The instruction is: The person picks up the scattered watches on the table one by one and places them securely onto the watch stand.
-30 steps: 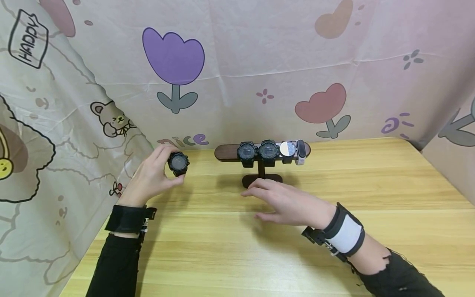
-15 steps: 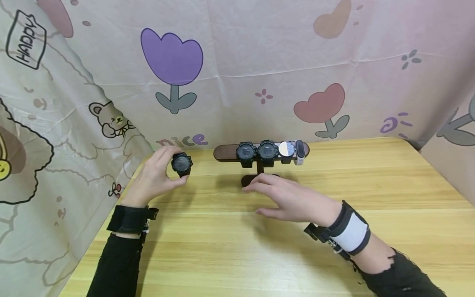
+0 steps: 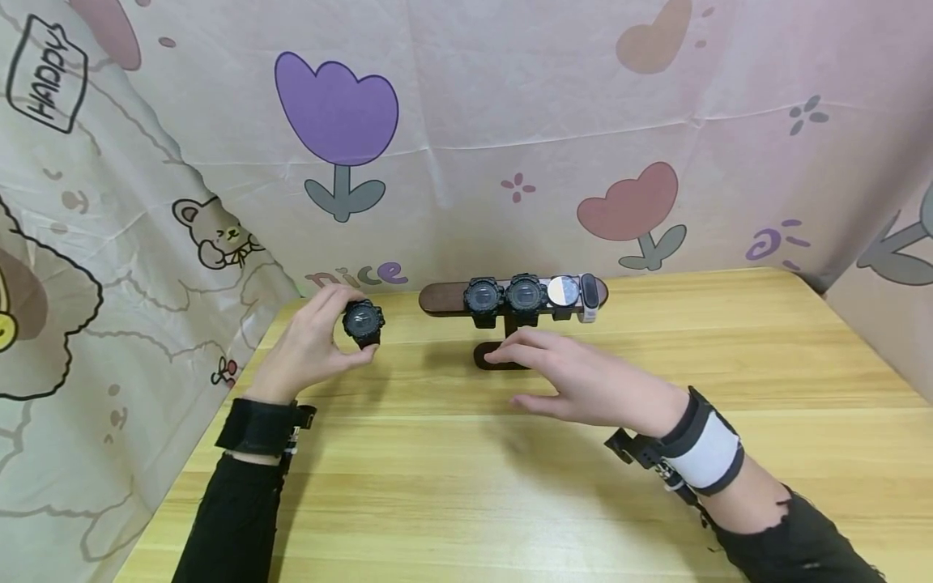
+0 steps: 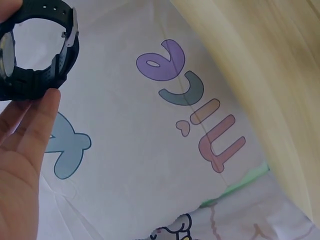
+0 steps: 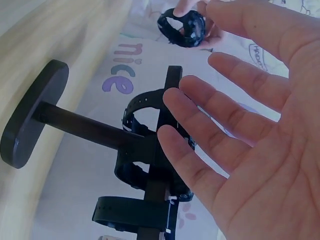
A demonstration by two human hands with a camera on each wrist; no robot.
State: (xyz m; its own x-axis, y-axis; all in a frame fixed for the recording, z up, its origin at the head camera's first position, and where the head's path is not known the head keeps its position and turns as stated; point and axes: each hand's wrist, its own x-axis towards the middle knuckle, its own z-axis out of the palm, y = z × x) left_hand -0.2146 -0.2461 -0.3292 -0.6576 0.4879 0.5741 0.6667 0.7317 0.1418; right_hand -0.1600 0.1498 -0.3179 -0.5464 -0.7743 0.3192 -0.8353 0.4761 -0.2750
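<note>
Left of the stand, my left hand (image 3: 308,344) pinches a black digital watch (image 3: 363,321) between thumb and fingers. In the left wrist view that watch (image 4: 40,75) has its strap closed into a loop, fingertips against the band. A dark wooden watch stand (image 3: 443,300) carries two black digital watches, a round watch with a bright face (image 3: 564,291) and a slim band (image 3: 590,293) with a pale strap. My right hand (image 3: 576,376) hovers before the stand's base, holding nothing. Its fingers look relaxed and spread in the right wrist view, overlapping the stand's bar there.
The stand's T-shaped post rises from a dark oval base (image 5: 35,115) on the light wood table (image 3: 437,502). Behind the table hangs a patterned cloth (image 3: 466,97), with more cloth (image 3: 146,324) along the left side. The bar's left end bears no watch.
My left hand has carried the watch slightly to the right, toward the stand. The right hand has shifted a little up and to the right, uncovering more of the stand's base.
</note>
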